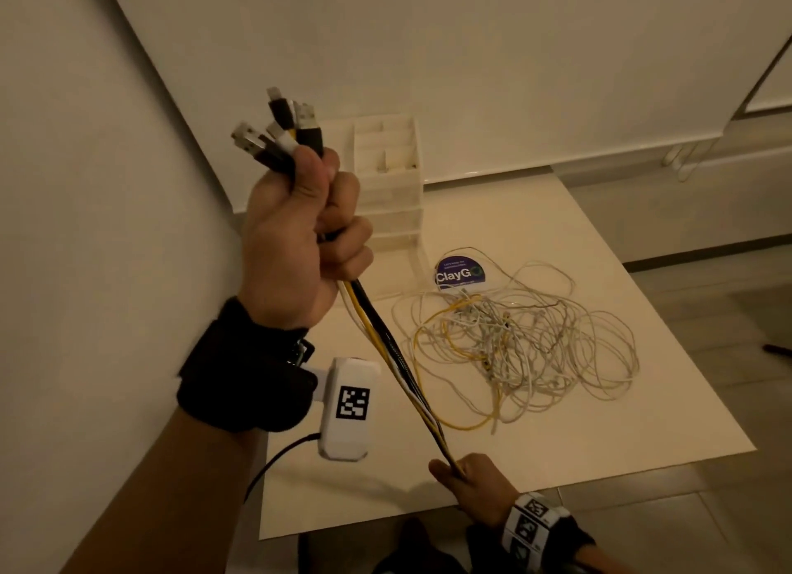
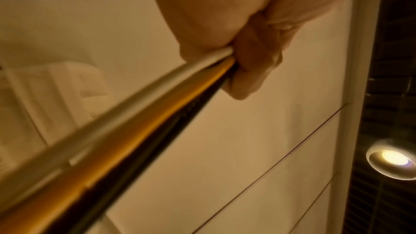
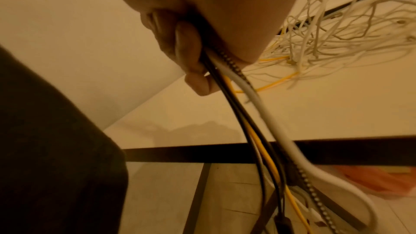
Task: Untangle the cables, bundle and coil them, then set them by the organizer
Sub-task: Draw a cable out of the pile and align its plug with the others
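My left hand (image 1: 317, 222) is raised in a fist round a bundle of black, white and yellow cables (image 1: 396, 359), with their USB plugs (image 1: 280, 130) fanning out above the fist. The bundle runs taut down to my right hand (image 1: 465, 481), which grips it at the table's near edge. In the left wrist view the cables (image 2: 157, 113) leave the left hand (image 2: 245, 60) straight. The right hand (image 3: 191, 52) lets the cable tails (image 3: 254, 124) hang toward the floor. A white organizer (image 1: 396, 188) stands at the table's back.
A loose tangle of thin white and yellow cables (image 1: 518, 342) lies on the white table (image 1: 621, 428), beside a round ClayGo sticker (image 1: 459, 273). The wall (image 1: 107, 188) is close on the left. Tiled floor (image 1: 728, 359) lies to the right.
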### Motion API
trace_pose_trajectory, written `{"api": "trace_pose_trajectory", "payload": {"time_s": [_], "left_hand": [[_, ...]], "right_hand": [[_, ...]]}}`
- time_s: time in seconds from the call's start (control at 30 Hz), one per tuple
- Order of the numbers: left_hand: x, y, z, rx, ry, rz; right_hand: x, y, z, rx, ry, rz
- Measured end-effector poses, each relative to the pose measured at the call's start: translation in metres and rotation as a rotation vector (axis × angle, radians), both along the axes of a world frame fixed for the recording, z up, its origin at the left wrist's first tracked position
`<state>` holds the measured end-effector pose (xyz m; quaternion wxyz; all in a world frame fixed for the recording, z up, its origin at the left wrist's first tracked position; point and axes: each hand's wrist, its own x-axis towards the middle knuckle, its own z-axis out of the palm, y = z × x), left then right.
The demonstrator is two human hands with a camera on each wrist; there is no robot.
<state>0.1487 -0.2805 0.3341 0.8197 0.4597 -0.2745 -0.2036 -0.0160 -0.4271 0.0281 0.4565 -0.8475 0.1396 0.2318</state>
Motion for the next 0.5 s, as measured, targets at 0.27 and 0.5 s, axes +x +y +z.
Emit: {"api": "trace_pose_trajectory", "payload": {"time_s": [0.27,0.5], "left_hand": [[0.002,-0.036,-0.019,-0.005,0.016,-0.119],[-0.002,-0.07,-0.024,0.011,0.03,-0.198]], "right_hand": [[-0.008,-0.027,0.004,-0.091,0.224,0.012],[-0.022,-0.082,0.019,-0.1,0.124,0.121]]}}
